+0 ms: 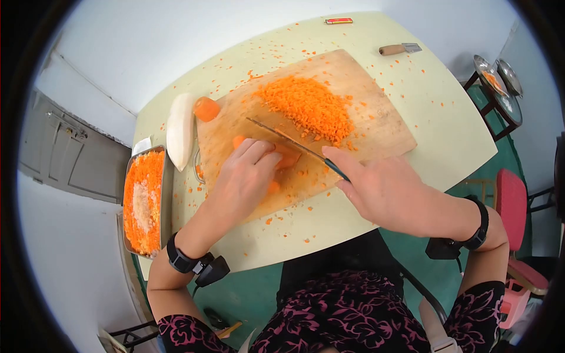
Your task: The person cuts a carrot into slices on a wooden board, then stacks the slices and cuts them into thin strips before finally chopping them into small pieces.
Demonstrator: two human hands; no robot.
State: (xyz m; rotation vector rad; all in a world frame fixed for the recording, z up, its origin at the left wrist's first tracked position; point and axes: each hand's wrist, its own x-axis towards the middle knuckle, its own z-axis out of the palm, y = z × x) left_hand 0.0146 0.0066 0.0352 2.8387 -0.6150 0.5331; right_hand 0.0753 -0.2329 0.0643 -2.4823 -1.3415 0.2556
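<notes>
My right hand [371,182] is closed round the dark green handle of a kitchen knife [288,139], its blade pointing up and left across the wooden cutting board [376,117]. Just left of the blade, my left hand [250,173] presses bent fingers onto a piece of carrot [287,157] on the board. The fingers partly cover that piece, and some orange bits beside them are blurred. Beyond the blade lies a heap of finely chopped carrot [309,109]. A thick carrot chunk [206,109] sits at the board's left corner.
A peeled white radish [179,132] lies left of the board. Near it is a metal tray [167,194] of chopped carrot and paler bits. At the back are a wooden-handled tool [400,49] and a small red packet [338,21]. A red chair [511,209] stands right.
</notes>
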